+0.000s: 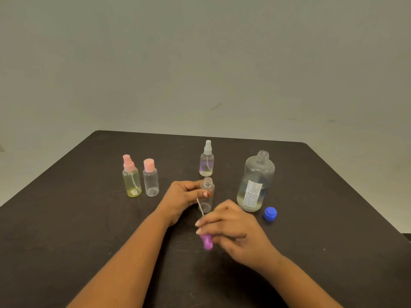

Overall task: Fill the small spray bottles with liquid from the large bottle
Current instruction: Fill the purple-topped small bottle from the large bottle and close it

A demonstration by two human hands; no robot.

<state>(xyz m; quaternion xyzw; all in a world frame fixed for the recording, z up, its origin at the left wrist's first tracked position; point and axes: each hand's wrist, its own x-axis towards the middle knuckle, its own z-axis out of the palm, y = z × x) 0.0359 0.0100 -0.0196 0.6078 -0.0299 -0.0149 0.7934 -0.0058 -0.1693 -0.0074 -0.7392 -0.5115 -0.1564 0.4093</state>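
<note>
- the left hand (182, 196) is curled round a small clear bottle (207, 192), thumb across its front; the bottle stands upright near the middle of the dark table (89, 218), its threaded neck bare.
- the right hand (231, 225) pinches a purple spray top (206, 242) in its fingertips, just in front of that bottle; the top's thin white dip tube (200, 206) slants up across the bottle's lower front.
- the large bottle (255, 181) stands upright to the right, uncapped, with clear liquid in its lower part and a white label on its side.
- a blue cap (270, 214) lies on the table just beside the large bottle's base.
- behind the held bottle stands a small spray bottle (206, 161) with a clear sprayer fitted.
- to the left, well apart, a yellow-tinted bottle (131, 178) with a pink sprayer and a clear bottle with a pink cap (151, 178) stand side by side.
</note>
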